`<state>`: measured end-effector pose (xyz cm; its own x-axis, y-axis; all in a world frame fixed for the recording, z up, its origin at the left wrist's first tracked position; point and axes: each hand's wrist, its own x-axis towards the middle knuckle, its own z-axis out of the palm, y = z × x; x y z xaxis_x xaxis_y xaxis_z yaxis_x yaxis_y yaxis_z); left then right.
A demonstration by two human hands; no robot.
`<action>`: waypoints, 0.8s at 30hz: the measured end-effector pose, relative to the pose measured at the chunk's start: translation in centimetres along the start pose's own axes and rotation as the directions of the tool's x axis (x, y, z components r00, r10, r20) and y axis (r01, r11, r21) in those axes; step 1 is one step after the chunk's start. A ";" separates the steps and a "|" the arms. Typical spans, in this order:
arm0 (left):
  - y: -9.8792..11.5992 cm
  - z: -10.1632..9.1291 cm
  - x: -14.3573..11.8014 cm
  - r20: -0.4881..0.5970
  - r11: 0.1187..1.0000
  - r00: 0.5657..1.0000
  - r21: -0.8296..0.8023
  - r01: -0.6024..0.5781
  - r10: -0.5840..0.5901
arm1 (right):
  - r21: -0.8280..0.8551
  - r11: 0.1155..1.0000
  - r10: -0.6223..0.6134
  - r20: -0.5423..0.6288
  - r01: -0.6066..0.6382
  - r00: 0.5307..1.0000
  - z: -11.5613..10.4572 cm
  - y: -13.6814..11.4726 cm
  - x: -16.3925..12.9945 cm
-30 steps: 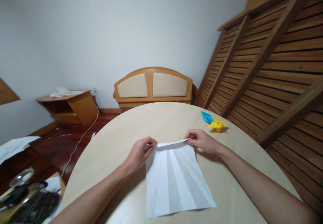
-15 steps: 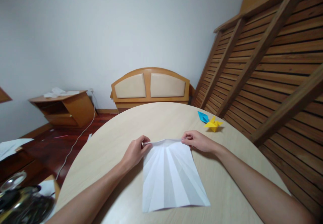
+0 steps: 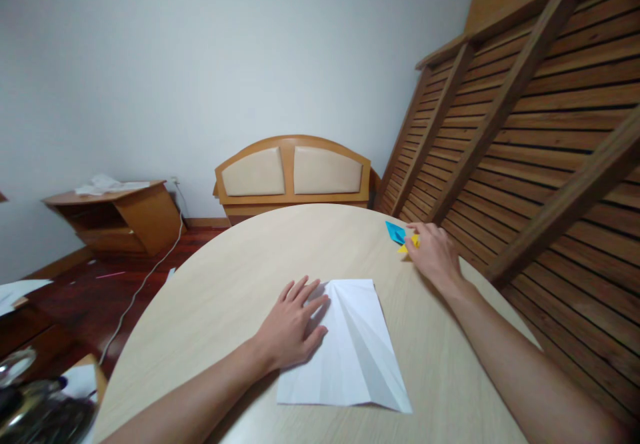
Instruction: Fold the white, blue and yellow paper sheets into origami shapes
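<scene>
A white sheet of paper [image 3: 353,344] with fan-like creases lies on the round table [image 3: 240,264] in front of me. My left hand [image 3: 295,324] rests flat on the paper's left side, fingers spread. At the far right of the table, my right hand [image 3: 433,251] reaches over a yellow folded-paper figure [image 3: 403,249] and covers most of it. Its fingers curl around the figure, though whether they grip it is partly hidden. Just left of those fingertips sits a blue folded-paper piece [image 3: 395,232].
A slatted wooden frame [image 3: 530,137] leans along the right, close to the table edge. Behind the table stands a padded headboard [image 3: 293,171]. A low wooden cabinet [image 3: 145,217] is at the left, with a white cable [image 3: 145,291] across the floor.
Both hands have let go of the paper's far edge, and the sheet now lies flatter. My left hand has come down onto it; my right hand has moved right and away to the yellow figure.
</scene>
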<state>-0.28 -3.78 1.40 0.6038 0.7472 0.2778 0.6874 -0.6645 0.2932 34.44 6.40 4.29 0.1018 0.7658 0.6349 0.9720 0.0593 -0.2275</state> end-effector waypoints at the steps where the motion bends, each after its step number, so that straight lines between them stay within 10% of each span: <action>1: 0.1 0.1 0.0 0.016 0.999 1.000 0.032 0.021 -0.021 | -0.060 0.997 0.052 -0.027 -0.054 0.998 0.0 1.0 0.1; 9: -0.9 -0.6 0.1 -0.070 0.986 0.991 0.119 0.120 -0.112 | -0.112 0.959 0.267 0.063 -0.259 0.962 1.2 5.4 0.2; 16: -0.1 -0.6 0.6 0.087 0.991 0.987 0.012 -0.136 0.135 | -0.064 0.942 0.335 0.102 -0.330 0.937 0.4 5.2 0.7; 24: -3.3 -0.8 0.8 0.214 0.988 0.965 0.071 0.137 -0.150 | 0.217 0.960 0.187 -0.026 -0.177 0.982 -0.5 1.3 0.8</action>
<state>-2.38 -0.97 1.43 0.5664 0.8236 0.0287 0.7907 -0.5529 0.2629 35.92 6.76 4.82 0.2873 0.7464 0.6003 0.8690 0.0605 -0.4911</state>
